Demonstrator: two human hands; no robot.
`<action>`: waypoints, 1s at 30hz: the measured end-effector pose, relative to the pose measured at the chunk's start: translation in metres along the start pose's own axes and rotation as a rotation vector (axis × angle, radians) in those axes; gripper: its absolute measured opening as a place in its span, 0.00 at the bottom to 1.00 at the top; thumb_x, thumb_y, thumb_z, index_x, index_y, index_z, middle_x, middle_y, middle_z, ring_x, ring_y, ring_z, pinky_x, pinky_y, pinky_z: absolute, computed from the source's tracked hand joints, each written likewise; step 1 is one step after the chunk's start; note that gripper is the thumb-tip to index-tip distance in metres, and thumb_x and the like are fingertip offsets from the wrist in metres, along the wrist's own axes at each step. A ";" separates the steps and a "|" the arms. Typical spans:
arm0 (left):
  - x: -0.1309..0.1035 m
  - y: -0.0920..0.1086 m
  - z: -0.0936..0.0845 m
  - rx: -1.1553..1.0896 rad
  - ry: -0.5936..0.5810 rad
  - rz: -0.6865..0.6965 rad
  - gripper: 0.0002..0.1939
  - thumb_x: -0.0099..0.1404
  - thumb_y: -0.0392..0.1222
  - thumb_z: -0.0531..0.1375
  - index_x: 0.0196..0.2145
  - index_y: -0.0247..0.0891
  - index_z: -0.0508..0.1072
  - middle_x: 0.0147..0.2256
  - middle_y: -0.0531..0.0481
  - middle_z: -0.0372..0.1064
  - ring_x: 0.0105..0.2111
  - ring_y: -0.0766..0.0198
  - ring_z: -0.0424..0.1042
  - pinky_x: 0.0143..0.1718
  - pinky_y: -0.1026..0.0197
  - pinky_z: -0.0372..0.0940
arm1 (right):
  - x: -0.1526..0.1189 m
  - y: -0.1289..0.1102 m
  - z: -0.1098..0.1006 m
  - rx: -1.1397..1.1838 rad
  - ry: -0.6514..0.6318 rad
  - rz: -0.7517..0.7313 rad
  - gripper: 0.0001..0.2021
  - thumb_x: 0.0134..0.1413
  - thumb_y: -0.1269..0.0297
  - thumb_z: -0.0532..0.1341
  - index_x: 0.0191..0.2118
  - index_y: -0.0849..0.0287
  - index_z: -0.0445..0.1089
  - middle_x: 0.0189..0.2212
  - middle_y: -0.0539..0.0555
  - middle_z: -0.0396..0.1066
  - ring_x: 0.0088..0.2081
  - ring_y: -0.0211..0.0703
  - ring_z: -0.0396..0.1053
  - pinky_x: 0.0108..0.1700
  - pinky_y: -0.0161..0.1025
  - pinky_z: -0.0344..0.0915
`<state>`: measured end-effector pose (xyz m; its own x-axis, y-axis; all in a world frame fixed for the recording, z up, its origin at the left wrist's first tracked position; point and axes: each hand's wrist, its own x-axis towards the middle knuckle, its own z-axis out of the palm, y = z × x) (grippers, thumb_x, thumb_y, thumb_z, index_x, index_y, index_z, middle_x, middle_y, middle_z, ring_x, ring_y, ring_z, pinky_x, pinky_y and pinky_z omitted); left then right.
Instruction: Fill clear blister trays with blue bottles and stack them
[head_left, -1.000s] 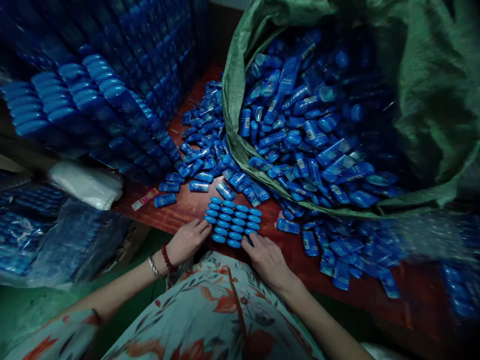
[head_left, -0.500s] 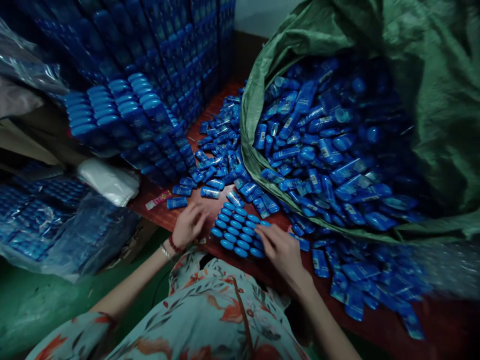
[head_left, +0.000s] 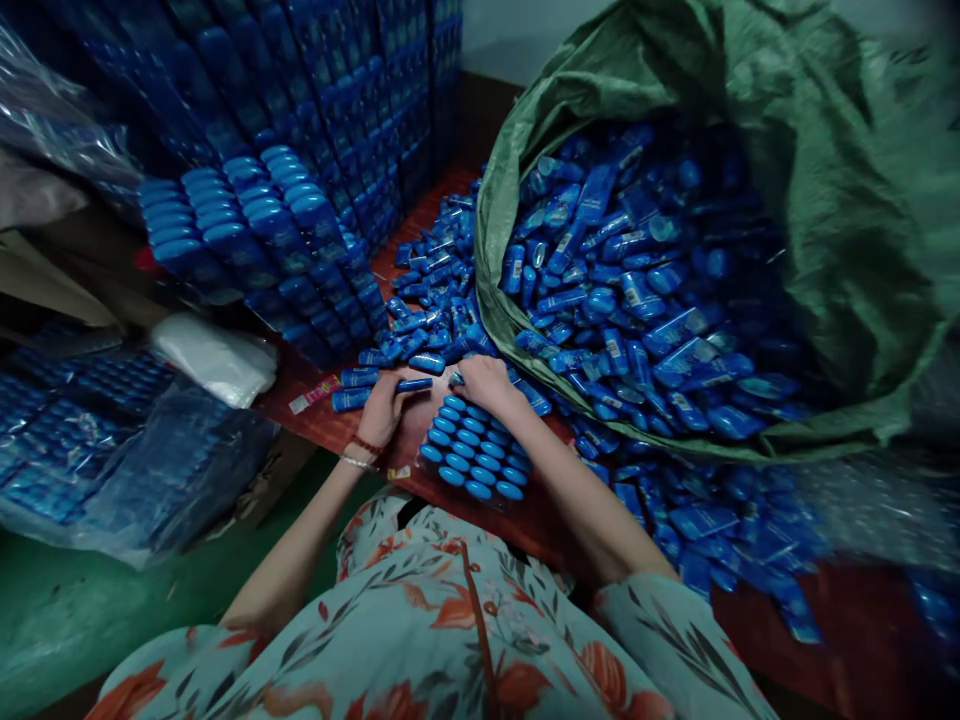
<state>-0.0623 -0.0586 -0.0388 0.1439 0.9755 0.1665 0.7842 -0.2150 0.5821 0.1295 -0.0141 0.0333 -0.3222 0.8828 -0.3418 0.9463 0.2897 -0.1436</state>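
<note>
My left hand [head_left: 384, 408] is closed on a small blue bottle [head_left: 415, 384], which lies sideways between thumb and fingers. My right hand [head_left: 486, 382] reaches over the far edge of the neat block of blue bottles [head_left: 472, 450]; its fingers are closed on another bottle [head_left: 456, 379], mostly hidden by the hand. The block's bottles stand upright in tight rows, their oval caps facing up. Loose bottles [head_left: 352, 399] lie beside my left hand on the red table [head_left: 409, 450].
A large green sack [head_left: 491, 240] lies open at the right, full of loose bottles [head_left: 622, 300] that spill onto the table. Tall stacks of bottles [head_left: 262, 220] rise at the left. Plastic bags [head_left: 214, 358] and a wrapped bundle [head_left: 172, 470] sit lower left.
My left hand has moved up and right and taken a bottle. My right hand has gone from the block's right side to its far edge, closing on a bottle there.
</note>
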 end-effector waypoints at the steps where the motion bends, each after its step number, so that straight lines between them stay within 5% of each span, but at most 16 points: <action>1: -0.010 0.000 -0.009 -0.029 -0.004 0.032 0.08 0.66 0.36 0.49 0.40 0.36 0.66 0.37 0.46 0.66 0.39 0.60 0.67 0.43 0.57 0.64 | -0.008 0.004 -0.001 0.026 0.048 -0.020 0.13 0.54 0.60 0.59 0.42 0.63 0.70 0.42 0.62 0.70 0.47 0.50 0.67 0.45 0.40 0.62; 6: -0.075 0.009 -0.057 -0.109 -0.053 0.185 0.11 0.66 0.37 0.50 0.46 0.38 0.65 0.40 0.47 0.65 0.40 0.63 0.68 0.42 0.61 0.65 | -0.092 0.032 0.002 0.676 0.503 -0.004 0.11 0.56 0.54 0.56 0.36 0.57 0.64 0.33 0.52 0.68 0.35 0.41 0.67 0.39 0.37 0.64; 8: -0.097 0.016 -0.064 -0.132 -0.084 0.193 0.10 0.66 0.37 0.52 0.46 0.39 0.65 0.36 0.49 0.66 0.36 0.65 0.68 0.39 0.63 0.65 | -0.136 0.041 0.011 1.028 0.462 0.072 0.12 0.54 0.52 0.58 0.35 0.55 0.60 0.29 0.48 0.67 0.29 0.38 0.66 0.32 0.35 0.65; 11: -0.111 0.023 -0.056 -0.120 -0.093 0.237 0.10 0.66 0.35 0.51 0.45 0.38 0.65 0.37 0.48 0.66 0.36 0.65 0.68 0.38 0.65 0.65 | -0.191 0.047 0.032 1.263 0.222 0.179 0.13 0.52 0.52 0.59 0.35 0.54 0.59 0.26 0.46 0.67 0.25 0.37 0.66 0.28 0.34 0.65; 14: -0.105 0.024 -0.040 -0.040 -0.097 0.337 0.13 0.67 0.34 0.48 0.47 0.38 0.66 0.41 0.44 0.65 0.38 0.63 0.68 0.38 0.63 0.66 | -0.222 0.042 0.055 1.109 0.055 0.247 0.13 0.53 0.53 0.59 0.40 0.54 0.64 0.34 0.50 0.71 0.33 0.40 0.69 0.34 0.36 0.67; 16: -0.095 0.023 -0.033 -0.010 -0.115 0.424 0.14 0.67 0.34 0.48 0.48 0.37 0.66 0.40 0.43 0.65 0.37 0.62 0.67 0.37 0.62 0.66 | -0.231 0.037 0.068 0.955 0.058 0.259 0.14 0.56 0.55 0.55 0.45 0.54 0.65 0.41 0.53 0.71 0.41 0.44 0.69 0.42 0.40 0.67; 22: -0.071 0.038 -0.043 0.208 -0.429 0.558 0.15 0.64 0.29 0.46 0.44 0.35 0.68 0.35 0.43 0.66 0.35 0.59 0.63 0.35 0.58 0.66 | -0.237 0.016 0.095 0.743 0.387 0.380 0.13 0.58 0.58 0.54 0.46 0.56 0.62 0.38 0.55 0.70 0.38 0.45 0.71 0.40 0.41 0.69; 25: -0.066 0.050 -0.049 0.289 -0.547 0.576 0.13 0.63 0.28 0.48 0.41 0.36 0.68 0.38 0.43 0.66 0.37 0.57 0.63 0.37 0.57 0.66 | -0.239 0.010 0.104 0.656 0.548 0.301 0.10 0.58 0.63 0.54 0.45 0.55 0.64 0.38 0.55 0.69 0.40 0.44 0.69 0.43 0.42 0.68; 30: -0.073 0.054 -0.047 0.335 -0.480 0.584 0.15 0.60 0.26 0.48 0.41 0.35 0.68 0.39 0.44 0.65 0.35 0.58 0.62 0.38 0.57 0.66 | -0.248 0.004 0.117 0.587 0.619 0.249 0.17 0.59 0.69 0.53 0.54 0.52 0.61 0.43 0.56 0.67 0.45 0.43 0.67 0.48 0.43 0.67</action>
<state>-0.0587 -0.1432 0.0176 0.7667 0.6412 -0.0335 0.6307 -0.7423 0.2261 0.2094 -0.2750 0.0092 0.1251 0.9857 0.1125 0.7650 -0.0236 -0.6436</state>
